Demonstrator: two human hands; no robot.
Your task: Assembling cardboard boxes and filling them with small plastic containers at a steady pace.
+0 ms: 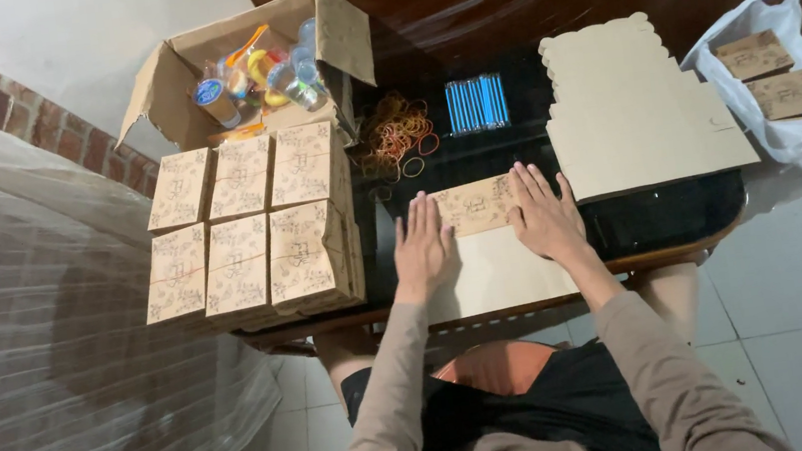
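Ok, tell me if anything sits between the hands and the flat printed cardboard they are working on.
Nothing visible does. The left hand and the right hand both lie flat, palms down, directly on the flat printed cardboard on the dark table. The rubber bands and blue straws lie farther back, clear of the hands.

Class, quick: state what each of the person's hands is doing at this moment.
Left hand: open, palm flat on the unfolded cardboard box blank, gripping nothing.
Right hand: open, fingers spread, pressing flat on the same blank.
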